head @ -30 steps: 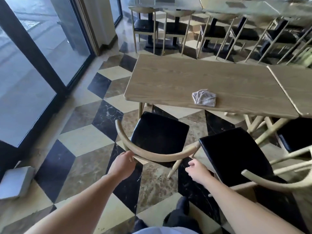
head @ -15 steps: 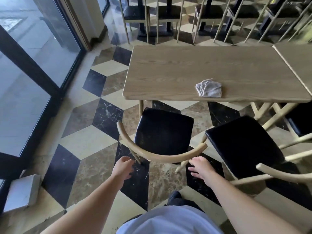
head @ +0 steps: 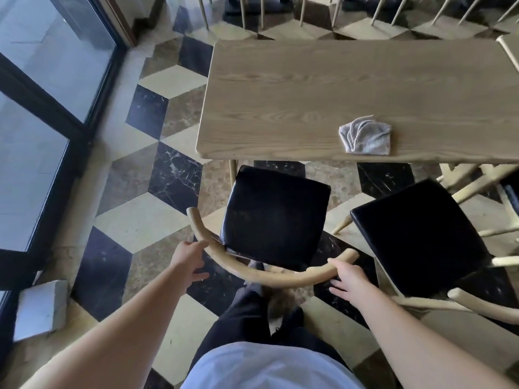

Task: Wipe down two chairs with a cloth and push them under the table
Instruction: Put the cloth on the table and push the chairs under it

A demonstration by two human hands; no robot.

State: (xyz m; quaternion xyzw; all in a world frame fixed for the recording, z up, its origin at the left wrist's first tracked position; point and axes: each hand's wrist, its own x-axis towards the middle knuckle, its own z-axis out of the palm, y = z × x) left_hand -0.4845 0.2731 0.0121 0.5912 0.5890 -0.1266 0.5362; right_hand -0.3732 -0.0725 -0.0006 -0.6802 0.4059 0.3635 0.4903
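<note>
1. The chair (head: 276,217) has slid nearer the table (head: 337,88) — seat front at its edge.
2. Your left hand (head: 188,258) and right hand (head: 348,280) touch the backrest, fingers loose, not gripping.
3. The cloth (head: 365,138) lies on the table — no writing visible.

We take the bench (head: 323,88) as our landmark. The cloth (head: 366,138) lies on it, near its front edge, toward the right. Before the bench stand two chairs: the left chair (head: 276,217) with its seat front just at the bench edge, the right chair (head: 421,237) beside it, farther out.
</note>
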